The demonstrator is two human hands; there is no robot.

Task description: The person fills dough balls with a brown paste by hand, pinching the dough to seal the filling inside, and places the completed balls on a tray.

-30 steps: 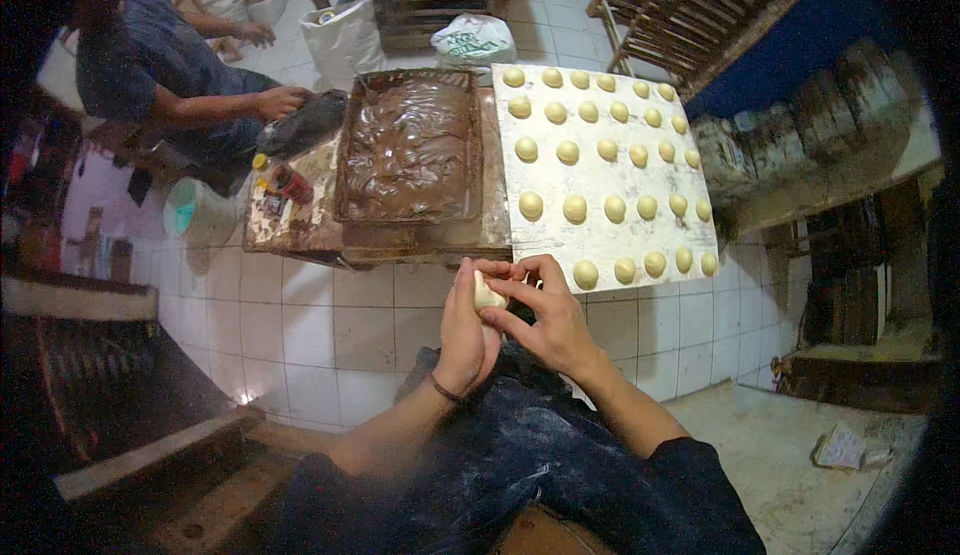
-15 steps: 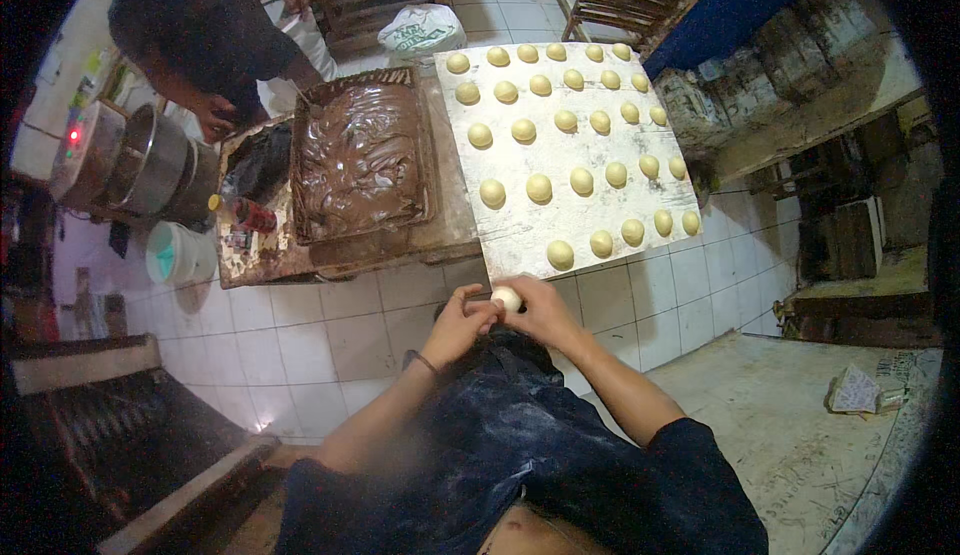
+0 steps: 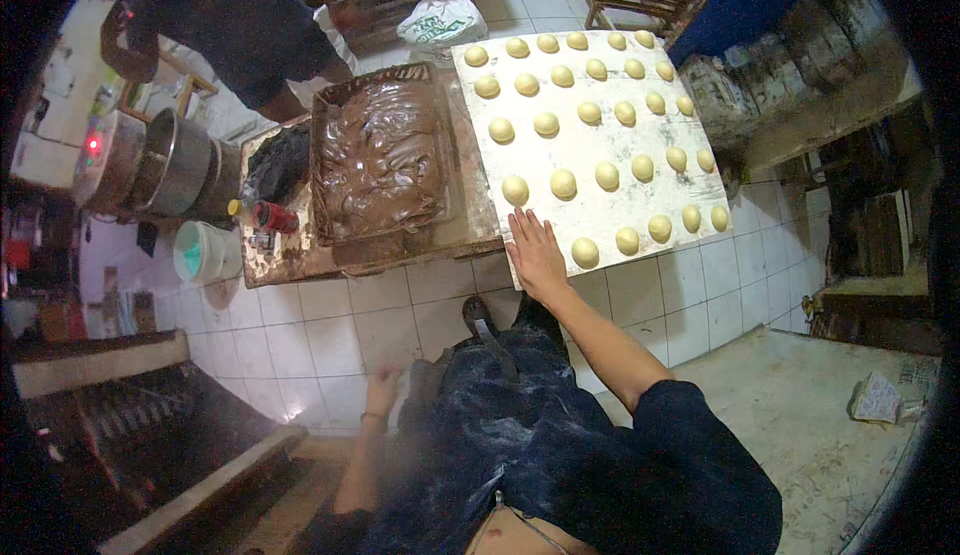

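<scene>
My right hand (image 3: 538,257) lies over the near left corner of a floured white board (image 3: 545,155), fingers stretched out and pointing away from me. Its fingertips are just short of a pale yellow dough ball (image 3: 515,192). Whether anything is under the palm is hidden. Rows of similar round balls cover the board, among them another dough ball (image 3: 585,252) right of my hand. My left hand (image 3: 382,391) hangs low beside my body, over the floor, apart from the table; it is blurred and its fingers cannot be made out.
Left of the board, a large tray of glossy brown chocolate-like paste (image 3: 375,155) rests on a worn table (image 3: 370,258). A red bottle (image 3: 275,218) and a white bucket (image 3: 205,252) are farther left. Another person (image 3: 230,25) stands beyond the table. A white plastic bag (image 3: 440,21) is behind it.
Both hands were together at the board's near edge around a dough ball. The right has moved onto the board, the left down and leftward; that ball is out of sight. The co-worker has shifted.
</scene>
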